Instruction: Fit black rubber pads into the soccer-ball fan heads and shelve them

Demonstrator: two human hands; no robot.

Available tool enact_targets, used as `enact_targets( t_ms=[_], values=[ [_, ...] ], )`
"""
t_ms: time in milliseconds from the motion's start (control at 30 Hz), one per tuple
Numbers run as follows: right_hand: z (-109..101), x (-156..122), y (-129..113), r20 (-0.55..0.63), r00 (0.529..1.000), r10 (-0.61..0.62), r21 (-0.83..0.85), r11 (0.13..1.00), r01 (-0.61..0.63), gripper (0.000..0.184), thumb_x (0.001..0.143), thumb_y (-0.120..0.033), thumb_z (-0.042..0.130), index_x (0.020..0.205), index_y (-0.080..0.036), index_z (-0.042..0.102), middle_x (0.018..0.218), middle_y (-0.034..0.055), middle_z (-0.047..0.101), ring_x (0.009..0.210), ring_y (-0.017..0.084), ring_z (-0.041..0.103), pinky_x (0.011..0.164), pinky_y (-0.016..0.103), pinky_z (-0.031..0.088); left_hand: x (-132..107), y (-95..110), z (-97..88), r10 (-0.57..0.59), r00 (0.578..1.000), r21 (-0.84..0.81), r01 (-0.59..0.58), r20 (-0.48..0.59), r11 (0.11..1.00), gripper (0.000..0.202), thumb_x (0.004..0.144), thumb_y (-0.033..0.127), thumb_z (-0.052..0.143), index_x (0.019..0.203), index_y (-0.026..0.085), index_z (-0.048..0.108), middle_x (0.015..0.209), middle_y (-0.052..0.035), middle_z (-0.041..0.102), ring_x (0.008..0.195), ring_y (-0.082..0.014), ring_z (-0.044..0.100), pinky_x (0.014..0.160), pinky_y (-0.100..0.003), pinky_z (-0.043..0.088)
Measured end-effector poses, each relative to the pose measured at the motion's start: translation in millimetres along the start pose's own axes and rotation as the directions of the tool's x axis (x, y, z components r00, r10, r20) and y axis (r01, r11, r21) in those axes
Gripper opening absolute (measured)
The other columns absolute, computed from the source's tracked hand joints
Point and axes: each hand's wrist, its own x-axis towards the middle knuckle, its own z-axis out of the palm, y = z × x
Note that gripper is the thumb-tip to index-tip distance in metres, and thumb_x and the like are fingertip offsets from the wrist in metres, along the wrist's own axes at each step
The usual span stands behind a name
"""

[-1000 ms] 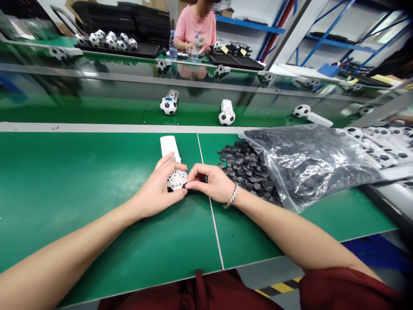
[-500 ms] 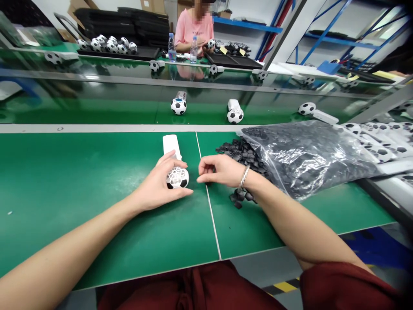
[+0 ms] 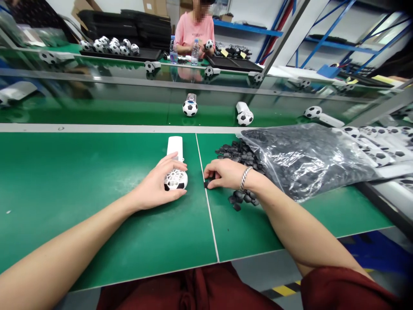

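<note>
My left hand (image 3: 155,183) curls around a white soccer-ball casing (image 3: 176,178) on the green table, its thumb along the near side. Open white lattice shows on top of the ball, with black patches low on its near side. A flat white handle (image 3: 174,145) sticks out beyond my fingers. To the right of it, my right hand (image 3: 222,174) pinches a small black piece (image 3: 207,184) at the tabletop, beside the white line. Past that hand lies a loose heap of black pieces (image 3: 237,150), with several more (image 3: 240,199) nearer me, beside my wrist.
A clear bag (image 3: 309,159) full of black pieces lies right of the heap. White soccer-ball parts (image 3: 380,146) are piled at far right. Across the pale ledge, a soccer-ball unit (image 3: 190,107) and another (image 3: 245,116) sit on the green belt. A person in pink (image 3: 195,32) works opposite.
My right hand has moved slightly right, and a black piece now shows between its fingertips. My left hand stays around the casing. The units on the belt have shifted right in view.
</note>
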Motion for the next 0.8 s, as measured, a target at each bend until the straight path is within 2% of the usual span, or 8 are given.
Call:
enact_targets(
  t_ms=[67,167,233,367,500,633,733,800],
  values=[
    [0,-1,0,0.003,1.0,0.016,-0.018,1.0,-0.016,0.02,0.066,-0.025,0.07,0.083,-0.019,0.064,0.085,0.0015,0.062,0.069,0.011,0.055,0.058,0.019,0.039,0,0,0.2,0.0,1.0,0.0,0.0,0.002,1.0,0.036,0.07,0.027,0.062,0.102,0.022,0.048,0.122,-0.0057,0.051,0.133,-0.0236,0.018,0.107,-0.049,0.022],
    [1,-1,-2,0.02,0.999,0.045,-0.055,0.998,-0.044,0.009,0.068,-0.021,0.068,0.076,-0.018,0.064,0.082,0.0019,0.061,0.064,0.01,0.054,0.056,0.02,0.038,0,1,0.3,0.002,1.0,0.003,-0.002,-0.008,1.0,0.035,0.07,0.027,0.062,0.101,0.023,0.048,0.122,-0.0057,0.05,0.133,-0.0253,0.018,0.106,-0.051,0.023],
    [1,0,-2,0.039,0.998,0.042,-0.057,0.998,-0.04,0.004,0.07,-0.02,0.067,0.072,-0.017,0.063,0.08,0.0021,0.061,0.061,0.009,0.053,0.055,0.02,0.038,-1,1,0.8,-0.004,1.0,0.016,0.005,-0.027,1.0,0.036,0.069,0.027,0.062,0.103,0.023,0.048,0.128,-0.0064,0.045,0.133,-0.0269,0.018,0.106,-0.052,0.022],
    [-1,-1,-3,-0.007,1.0,0.025,-0.043,0.999,-0.025,0.01,0.069,-0.02,0.067,0.077,-0.018,0.063,0.081,0.002,0.061,0.064,0.01,0.053,0.055,0.02,0.037,-3,2,2.6,-0.039,0.997,0.051,0.042,-0.062,0.998,0.045,0.065,0.034,0.068,0.106,0.025,0.05,0.138,-0.0071,0.029,0.132,-0.0305,0.016,0.106,-0.053,0.02],
    [-3,-5,-7,-0.01,0.999,-0.041,-0.019,0.999,0.041,0.019,0.066,-0.029,0.071,0.078,-0.018,0.062,0.08,0.0014,0.062,0.066,0.011,0.055,0.055,0.02,0.038,-4,2,4.2,-0.053,0.996,0.06,0.057,-0.076,0.997,0.044,0.066,0.034,0.068,0.105,0.026,0.05,0.137,-0.0062,0.028,0.133,-0.0288,0.015,0.107,-0.051,0.019],
    [0,-8,-21,0.003,1.0,0.006,-0.168,0.986,-0.005,0.025,0.065,-0.038,0.071,0.08,-0.019,0.063,0.076,0.0024,0.065,0.07,0.017,0.058,0.054,0.024,0.036,-4,4,5.0,-0.082,0.993,0.059,0.087,-0.083,0.995,0.049,0.067,0.033,0.067,0.11,0.024,0.047,0.138,-0.0078,0.027,0.132,-0.0284,0.017,0.107,-0.05,0.021],
    [4,-10,-33,-0.009,0.999,0.036,-0.294,0.955,-0.037,0.013,0.076,-0.03,0.062,0.081,-0.018,0.064,0.081,0.0057,0.067,0.074,0.02,0.061,0.056,0.026,0.038,-4,5,4.9,-0.09,0.99,0.05,0.096,-0.107,0.994,0.054,0.065,0.03,0.067,0.114,0.022,0.044,0.138,-0.0098,0.029,0.131,-0.028,0.02,0.107,-0.05,0.022],
    [7,-12,-40,-0.011,1.0,0.022,-0.356,0.934,-0.025,0.012,0.079,-0.025,0.056,0.082,-0.016,0.064,0.084,0.0082,0.067,0.075,0.022,0.062,0.058,0.028,0.039,-5,4,3.9,-0.075,0.992,0.05,0.08,-0.099,0.996,0.051,0.065,0.026,0.066,0.111,0.022,0.045,0.137,-0.0092,0.031,0.132,-0.0276,0.02,0.107,-0.049,0.021]
  ],
)
